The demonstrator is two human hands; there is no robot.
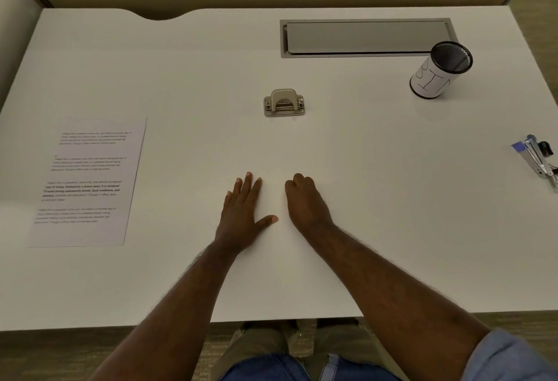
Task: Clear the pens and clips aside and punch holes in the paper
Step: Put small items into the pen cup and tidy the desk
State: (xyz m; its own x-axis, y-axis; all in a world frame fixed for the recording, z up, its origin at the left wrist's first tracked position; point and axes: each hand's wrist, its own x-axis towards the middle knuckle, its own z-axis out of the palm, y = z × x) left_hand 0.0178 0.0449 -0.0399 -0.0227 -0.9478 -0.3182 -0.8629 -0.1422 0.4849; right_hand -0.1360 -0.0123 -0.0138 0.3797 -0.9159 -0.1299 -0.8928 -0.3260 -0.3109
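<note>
Two bare hands rest on the white tabletop (347,145) near its front edge, close together but not touching. The left hand (241,214) lies flat, palm down, its grip spread with the fingers extended toward 12 o'clock and the thumb angled out to 3 o'clock. The right hand (305,202) sits just beside it at 3 o'clock, its grip curled loosely with the fingers tucked under; it holds nothing visible.

Straight ahead of the hands at 12 o'clock, well apart from them, stands a small grey hole punch (283,103). A printed sheet of paper (87,181) lies flat at 9 o'clock, near the left edge of the tabletop, apart from both hands. Far off at 2 o'clock, a black mesh pen cup (439,71) wrapped in a white hand-lettered label stands upright, just in front of a grey cable hatch (365,38) set into the surface. At 3 o'clock, against the frame's right edge, lies a cluster of metal clips and pens (539,155), partly cut off by the view.
</note>
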